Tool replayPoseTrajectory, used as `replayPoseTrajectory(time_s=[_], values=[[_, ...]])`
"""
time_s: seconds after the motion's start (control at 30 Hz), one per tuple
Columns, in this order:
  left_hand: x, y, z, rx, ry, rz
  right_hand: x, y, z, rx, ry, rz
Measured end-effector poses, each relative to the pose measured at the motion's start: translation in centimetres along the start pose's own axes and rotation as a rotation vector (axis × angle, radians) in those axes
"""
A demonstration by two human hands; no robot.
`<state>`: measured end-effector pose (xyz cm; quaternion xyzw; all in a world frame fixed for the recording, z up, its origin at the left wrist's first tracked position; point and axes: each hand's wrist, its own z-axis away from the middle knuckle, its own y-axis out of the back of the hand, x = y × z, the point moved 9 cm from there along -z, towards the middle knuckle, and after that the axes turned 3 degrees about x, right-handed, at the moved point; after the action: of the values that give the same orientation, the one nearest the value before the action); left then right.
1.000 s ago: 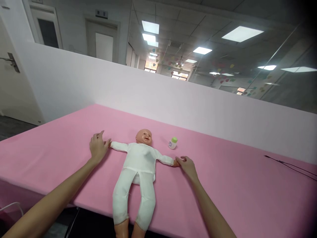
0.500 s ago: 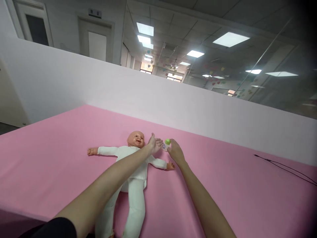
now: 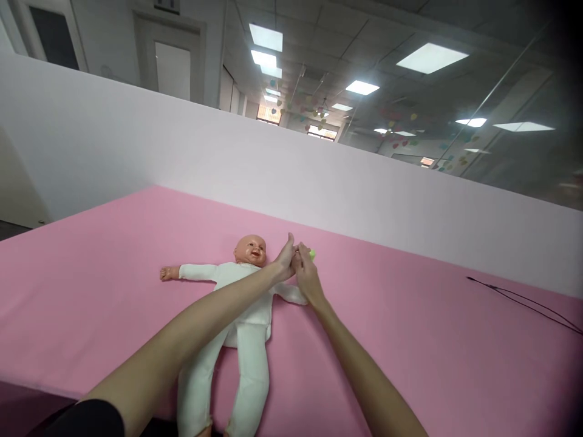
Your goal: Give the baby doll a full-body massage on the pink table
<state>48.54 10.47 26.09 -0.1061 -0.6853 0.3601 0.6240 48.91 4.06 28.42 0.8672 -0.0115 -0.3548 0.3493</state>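
Observation:
A baby doll in a white suit lies on its back on the pink padded surface, arms spread. My left forearm crosses over its body. Beside the doll's head, my left hand is open, thumb pointing up, its fingers partly covered. My right hand meets it there, fingers bent closed against the left hand. What those fingers hold, if anything, is hidden. Just behind them shows the green cap of a small bottle whose body is out of sight. The doll's hand nearest my right wrist is covered.
The pink surface ends at a low white wall with glass above it. A black cord lies at the right. Doors stand beyond at the back left.
My right hand has moved left and closed against my left hand, now covering the bottle's body. The left hand stays by the doll's head. The view has tilted slightly down.

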Motion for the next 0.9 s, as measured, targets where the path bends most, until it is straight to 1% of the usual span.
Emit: replayPoseTrajectory(time_s=[0.03, 0.07, 0.1, 0.13, 0.17, 0.2, 0.23, 0.3, 0.33, 0.37, 0.4, 0.43, 0.5, 0.53, 0.57, 0.6, 0.63, 0.67, 0.7, 0.73, 0.77, 0.83, 0.87, 0.9], values=[[0.2, -0.2, 1.2, 0.012, -0.033, -0.005, -3.0, -0.8, 0.8, 0.012, 0.073, -0.051], [0.5, 0.0, 2.6, 0.055, -0.080, -0.002, -6.1, -1.4, 1.5, 0.034, 0.170, -0.071], [1.1, 0.3, 4.2, 0.102, -0.139, -0.005, -8.9, -1.7, 2.0, 0.053, 0.267, -0.070], [2.0, 0.7, 5.9, 0.135, -0.198, -0.018, -11.3, -2.1, 2.3, 0.037, 0.350, -0.059], [3.1, 1.1, 7.6, 0.152, -0.244, -0.036, -12.9, -2.3, 2.3, 0.025, 0.388, -0.059], [4.3, 1.5, 9.2, 0.133, -0.264, -0.058, -13.8, -2.3, 2.1, 0.018, 0.385, -0.058], [5.5, 1.7, 10.6, 0.080, -0.259, -0.081, -14.2, -2.4, 2.0, 0.013, 0.338, -0.062], [7.5, 2.1, 13.0, -0.084, -0.190, -0.126, -14.2, -2.7, 2.6, 0.014, 0.201, -0.074], [8.8, 2.7, 14.0, -0.095, -0.215, -0.164, -14.7, -3.2, 3.6, 0.009, 0.167, -0.074], [9.8, 3.4, 14.9, -0.085, -0.249, -0.214, -15.5, -4.0, 4.8, -0.004, 0.167, -0.072], [10.4, 4.0, 15.7, -0.052, -0.292, -0.267, -17.1, -4.8, 6.2, -0.024, 0.231, -0.062], [10.8, 4.5, 16.6, 0.008, -0.346, -0.315, -18.9, -5.4, 7.6, -0.030, 0.321, -0.047], [10.9, 5.2, 18.6, 0.147, -0.464, -0.389, -21.9, -6.4, 9.4, -0.074, 0.482, -0.026], [10.7, 5.2, 19.6, 0.187, -0.507, -0.424, -22.7, -6.4, 9.5, -0.086, 0.503, -0.031], [10.5, 5.0, 20.6, 0.202, -0.534, -0.462, -22.8, -6.0, 9.1, -0.083, 0.473, -0.044], [10.4, 5.0, 21.5, 0.199, -0.548, -0.499, -22.3, -5.5, 8.5, -0.074, 0.414, -0.061], [10.3, 5.0, 22.2, 0.172, -0.539, -0.519, -21.6, -5.0, 8.1, -0.067, 0.338, -0.079], [10.2, 5.0, 22.6, 0.120, -0.507, -0.515, -20.9, -4.6, 8.1, -0.062, 0.272, -0.092], [10.1, 5.3, 22.9, 0.076, -0.477, -0.491, -20.6, -4.5, 8.6, -0.070, 0.244, -0.098], [10.2, 5.8, 23.0, 0.058, -0.463, -0.464, -20.8, -4.8, 9.5, -0.098, 0.255, -0.096], [10.2, 6.4, 23.0, 0.059, -0.459, -0.459, -21.5, -5.2, 10.8, -0.117, 0.300, -0.087], [9.8, 7.5, 22.7, 0.113, -0.474, -0.502, -23.4, -6.6, 13.3, -0.206, 0.428, -0.060], [9.4, 7.8, 22.6, 0.145, -0.486, -0.527, -24.0, -6.9, 13.9, -0.218, 0.458, -0.046], [8.9, 8.0, 22.6, 0.163, -0.491, -0.540, -24.3, -7.0, 13.9, -0.219, 0.466, -0.043]])
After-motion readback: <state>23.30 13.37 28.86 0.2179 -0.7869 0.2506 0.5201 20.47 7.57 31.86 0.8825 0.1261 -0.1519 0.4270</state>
